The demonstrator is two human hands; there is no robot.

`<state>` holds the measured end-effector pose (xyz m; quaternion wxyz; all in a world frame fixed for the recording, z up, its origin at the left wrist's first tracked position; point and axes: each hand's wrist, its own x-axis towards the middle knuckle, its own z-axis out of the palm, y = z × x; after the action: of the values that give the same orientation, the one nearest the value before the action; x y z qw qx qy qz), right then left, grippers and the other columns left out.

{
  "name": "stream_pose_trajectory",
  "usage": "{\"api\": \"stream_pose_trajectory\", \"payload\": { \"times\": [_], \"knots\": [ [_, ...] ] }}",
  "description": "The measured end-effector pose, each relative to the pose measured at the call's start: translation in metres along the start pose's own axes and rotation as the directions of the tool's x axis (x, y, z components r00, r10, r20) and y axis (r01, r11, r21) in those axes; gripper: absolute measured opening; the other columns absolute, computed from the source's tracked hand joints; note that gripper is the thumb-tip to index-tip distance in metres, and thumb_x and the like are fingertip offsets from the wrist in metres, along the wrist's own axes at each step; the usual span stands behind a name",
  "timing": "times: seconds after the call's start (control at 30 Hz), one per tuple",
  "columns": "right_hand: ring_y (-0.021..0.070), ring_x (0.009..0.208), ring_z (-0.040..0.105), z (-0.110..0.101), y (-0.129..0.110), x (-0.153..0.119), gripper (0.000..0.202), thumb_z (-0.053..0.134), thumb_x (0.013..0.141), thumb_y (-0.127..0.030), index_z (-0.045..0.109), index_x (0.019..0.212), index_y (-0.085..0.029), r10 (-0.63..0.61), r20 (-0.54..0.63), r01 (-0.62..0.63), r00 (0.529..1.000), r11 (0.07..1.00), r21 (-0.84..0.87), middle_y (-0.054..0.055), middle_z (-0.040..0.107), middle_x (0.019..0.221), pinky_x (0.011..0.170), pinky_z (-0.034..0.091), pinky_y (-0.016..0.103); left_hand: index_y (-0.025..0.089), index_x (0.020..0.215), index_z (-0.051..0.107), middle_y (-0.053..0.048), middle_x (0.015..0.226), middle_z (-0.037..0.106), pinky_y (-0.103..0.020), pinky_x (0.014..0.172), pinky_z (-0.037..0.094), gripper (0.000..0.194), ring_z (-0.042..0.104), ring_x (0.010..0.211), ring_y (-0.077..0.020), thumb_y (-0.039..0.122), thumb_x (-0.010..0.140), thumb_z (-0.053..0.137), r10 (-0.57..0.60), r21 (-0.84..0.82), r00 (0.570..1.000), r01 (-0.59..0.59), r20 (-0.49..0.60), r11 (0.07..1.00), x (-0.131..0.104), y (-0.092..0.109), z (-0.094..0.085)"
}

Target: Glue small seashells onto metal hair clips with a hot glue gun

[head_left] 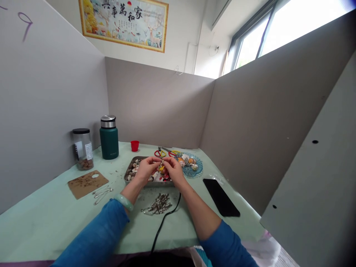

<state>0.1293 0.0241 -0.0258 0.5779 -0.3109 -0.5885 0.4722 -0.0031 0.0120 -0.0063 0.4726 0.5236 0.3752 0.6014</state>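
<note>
Above a metal tray [128, 179] my two hands meet, fingertips pinched together. My left hand [147, 168] and my right hand [172, 170] hold a small item between them, too small to make out. Shell-like pieces [133, 170] lie in the tray's left part, with yellow, red and white bits under my hands. A blue glass plate [198, 167] with orange and silvery pieces stands right of the tray. In front of the tray lies a pile of small metal clips [159, 204]. A black cable [164, 218] runs from the tray toward the front edge.
Behind the tray are scissors and pliers [164, 152] and a red cup [135, 145]. At left stand a green bottle [109, 139] and a jar [83, 150], near a brown card [86, 184] and large pins [102, 193]. A black phone [221, 197] lies right. Partitions enclose the table.
</note>
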Motion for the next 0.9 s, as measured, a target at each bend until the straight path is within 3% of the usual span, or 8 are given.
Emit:
{"api": "stream_pose_trajectory", "payload": {
  "times": [0.23, 0.73, 0.9],
  "knots": [
    [0.0089, 0.039, 0.045, 0.0004, 0.0, -0.0004, 0.026, 0.059, 0.074, -0.037, 0.056, 0.094, -0.02, -0.005, 0.0, 0.005, 1.0, 1.0, 0.017, -0.007, 0.052, 0.051, 0.034, 0.036, 0.018, 0.011, 0.08, 0.064, 0.003, 0.05, 0.053, -0.018, 0.04, 0.027, 0.028, 0.042, 0.043, -0.0071, 0.027, 0.057, 0.069, 0.025, 0.095, 0.998, -0.02, -0.054, 0.995, -0.0013, 0.0012, 0.0029],
    [0.0072, 0.041, 0.046, 0.003, 0.0063, 0.0007, 0.025, 0.057, 0.076, -0.037, 0.055, 0.093, -0.019, -0.053, 0.036, 0.054, 0.998, 0.998, -0.038, -0.006, 0.054, 0.059, 0.036, 0.04, 0.018, 0.014, 0.07, 0.062, 0.005, 0.048, 0.052, -0.02, 0.043, 0.031, 0.015, 0.042, 0.042, -0.0072, 0.023, 0.059, 0.063, 0.116, 0.208, 0.989, -0.095, -0.089, 0.974, -0.001, 0.0006, 0.0036],
    [0.008, 0.043, 0.047, 0.004, 0.0024, -0.0008, 0.028, 0.059, 0.074, -0.038, 0.054, 0.094, -0.019, -0.051, 0.029, 0.052, 0.998, 0.998, -0.018, -0.006, 0.054, 0.059, 0.035, 0.04, 0.018, 0.014, 0.077, 0.063, 0.004, 0.051, 0.054, -0.019, 0.042, 0.029, 0.019, 0.044, 0.043, -0.0072, 0.022, 0.059, 0.065, 0.119, 0.132, 0.99, -0.107, -0.081, 0.985, -0.003, 0.0009, 0.0045]
  ]
}}
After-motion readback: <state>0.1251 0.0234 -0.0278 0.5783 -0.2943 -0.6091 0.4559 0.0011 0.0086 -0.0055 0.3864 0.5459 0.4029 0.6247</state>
